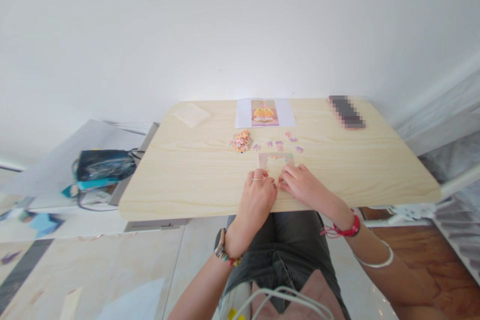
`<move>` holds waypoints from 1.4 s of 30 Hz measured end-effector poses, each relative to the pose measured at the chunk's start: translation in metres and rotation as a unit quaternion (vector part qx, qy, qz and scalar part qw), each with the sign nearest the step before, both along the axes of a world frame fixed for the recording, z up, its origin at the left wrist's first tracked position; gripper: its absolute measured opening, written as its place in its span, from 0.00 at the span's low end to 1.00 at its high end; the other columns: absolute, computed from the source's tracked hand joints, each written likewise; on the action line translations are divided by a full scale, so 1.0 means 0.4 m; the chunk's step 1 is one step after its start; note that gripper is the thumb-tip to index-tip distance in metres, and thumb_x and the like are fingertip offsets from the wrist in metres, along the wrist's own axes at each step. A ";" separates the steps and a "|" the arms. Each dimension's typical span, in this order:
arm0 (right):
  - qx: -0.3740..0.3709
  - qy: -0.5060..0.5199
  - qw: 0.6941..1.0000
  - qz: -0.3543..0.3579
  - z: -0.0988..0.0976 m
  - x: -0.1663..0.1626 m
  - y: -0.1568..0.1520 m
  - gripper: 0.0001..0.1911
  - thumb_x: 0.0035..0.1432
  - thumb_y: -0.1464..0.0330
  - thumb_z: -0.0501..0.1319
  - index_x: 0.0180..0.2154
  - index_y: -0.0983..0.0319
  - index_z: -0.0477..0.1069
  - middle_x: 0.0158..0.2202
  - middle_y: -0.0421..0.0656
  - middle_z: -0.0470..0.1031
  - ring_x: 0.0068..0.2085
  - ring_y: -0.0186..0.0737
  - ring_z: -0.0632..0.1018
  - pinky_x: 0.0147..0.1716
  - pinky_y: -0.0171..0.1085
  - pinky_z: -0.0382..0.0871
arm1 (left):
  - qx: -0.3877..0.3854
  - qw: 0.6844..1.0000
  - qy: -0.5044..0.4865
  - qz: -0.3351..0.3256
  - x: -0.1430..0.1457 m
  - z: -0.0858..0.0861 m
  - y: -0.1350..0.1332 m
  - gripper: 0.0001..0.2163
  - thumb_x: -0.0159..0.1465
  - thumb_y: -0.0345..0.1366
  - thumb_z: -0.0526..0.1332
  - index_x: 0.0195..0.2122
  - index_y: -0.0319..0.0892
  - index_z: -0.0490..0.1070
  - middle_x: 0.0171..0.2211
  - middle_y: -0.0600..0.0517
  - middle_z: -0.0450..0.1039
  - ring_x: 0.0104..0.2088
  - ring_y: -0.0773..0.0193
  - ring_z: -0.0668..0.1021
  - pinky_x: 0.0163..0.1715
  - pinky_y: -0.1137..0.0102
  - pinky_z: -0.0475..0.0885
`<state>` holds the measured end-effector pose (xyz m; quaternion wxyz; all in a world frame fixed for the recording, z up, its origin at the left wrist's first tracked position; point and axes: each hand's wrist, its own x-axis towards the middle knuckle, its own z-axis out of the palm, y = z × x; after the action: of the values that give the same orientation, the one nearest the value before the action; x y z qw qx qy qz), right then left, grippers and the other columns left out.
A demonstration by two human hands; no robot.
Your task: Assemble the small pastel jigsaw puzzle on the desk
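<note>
Slightly below-right of the frame's centre, the bare, ringed left hand (258, 192) and bare right hand (303, 185) curl narrowly over the lower part of a pinkish rectangular puzzle border (263, 160); whether they grip anything, I cannot tell. Small mauve jigsaw pieces (279, 146) lie just above.

You get a bright, even view, with the wall (225, 35) glowing whitest just beyond the middle of the table's far edge (315, 101) and greying upward; you cannot tell the light's source. Shadows under your left hand (258, 195) and right hand (303, 185) are faint, and small details between them look soft. Coarse pixel blocks cover the phone (347, 111) near the far right corner, while wide-angle stretch skews the floor (123, 265) beyond the table's left edge
</note>
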<state>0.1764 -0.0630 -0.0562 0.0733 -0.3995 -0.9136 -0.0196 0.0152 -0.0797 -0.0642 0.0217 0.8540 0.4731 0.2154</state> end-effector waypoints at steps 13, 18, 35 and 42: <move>0.010 0.036 0.999 -0.038 0.006 -0.075 -0.093 0.09 0.61 0.70 0.49 0.34 0.65 0.66 0.31 0.45 0.68 0.38 0.41 0.68 0.39 0.42 0.55 | -0.037 0.996 -0.075 0.034 -0.076 0.020 -0.072 0.07 0.58 0.29 0.55 0.37 0.41 0.69 0.38 0.47 0.59 0.39 0.60 0.64 0.40 0.63 0.67; 0.012 0.055 0.995 -0.077 -0.021 -0.099 -0.095 0.08 0.60 0.69 0.50 0.35 0.65 0.65 0.32 0.45 0.67 0.37 0.40 0.68 0.38 0.41 0.56 | -0.008 0.997 -0.063 0.038 -0.080 0.003 -0.068 0.05 0.58 0.28 0.55 0.34 0.41 0.69 0.35 0.48 0.60 0.38 0.61 0.64 0.39 0.64 0.67; 0.012 0.081 0.993 -0.084 -0.029 -0.099 -0.090 0.08 0.60 0.70 0.50 0.35 0.65 0.67 0.32 0.45 0.68 0.36 0.40 0.68 0.41 0.42 0.56 | -0.033 0.990 -0.115 0.068 -0.078 -0.022 -0.070 0.07 0.57 0.27 0.57 0.36 0.43 0.70 0.35 0.50 0.60 0.36 0.63 0.65 0.38 0.67 0.67; 0.014 0.130 0.988 -0.080 -0.034 -0.096 -0.096 0.10 0.60 0.72 0.50 0.33 0.64 0.69 0.32 0.44 0.68 0.34 0.37 0.68 0.39 0.39 0.57 | -0.032 0.990 -0.115 0.073 -0.075 -0.027 -0.074 0.07 0.58 0.28 0.56 0.37 0.43 0.70 0.35 0.49 0.61 0.36 0.63 0.65 0.38 0.67 0.67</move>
<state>0.1381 -0.1016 -0.0697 0.1956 -0.4690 -0.8612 0.0144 -0.0149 -0.1093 -0.0750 0.0867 0.7855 0.5355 0.2978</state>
